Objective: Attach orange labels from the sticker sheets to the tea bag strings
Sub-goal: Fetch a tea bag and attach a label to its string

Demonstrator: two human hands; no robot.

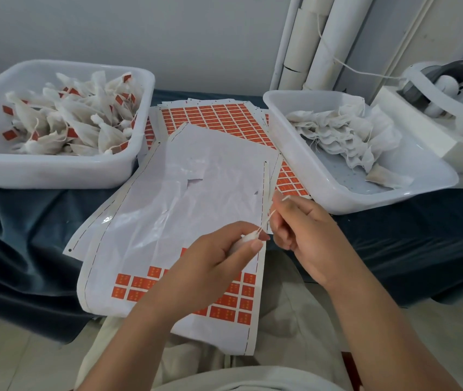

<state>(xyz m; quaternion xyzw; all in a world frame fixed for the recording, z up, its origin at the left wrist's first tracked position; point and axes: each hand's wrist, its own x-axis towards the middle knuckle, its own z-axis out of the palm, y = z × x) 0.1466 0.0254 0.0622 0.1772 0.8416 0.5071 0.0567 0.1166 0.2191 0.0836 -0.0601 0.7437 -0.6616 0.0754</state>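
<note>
My left hand (222, 255) pinches a small white tea bag (248, 237) by its neck above a sticker sheet (168, 221). From the bag a white string (269, 217) runs up and right to my right hand (303, 227), which pinches its free end. The sheet under my hands is mostly bare backing, with several orange labels (233, 303) left along its near edge. A fuller sheet of orange labels (219, 117) lies further back between the two tubs.
A white tub (55, 170) at the left holds several tea bags with orange labels on their strings. A white tub (379, 198) at the right holds unlabelled tea bags. Dark blue cloth (21, 249) covers the table. White pipes (309, 40) and a white device (450, 97) stand behind.
</note>
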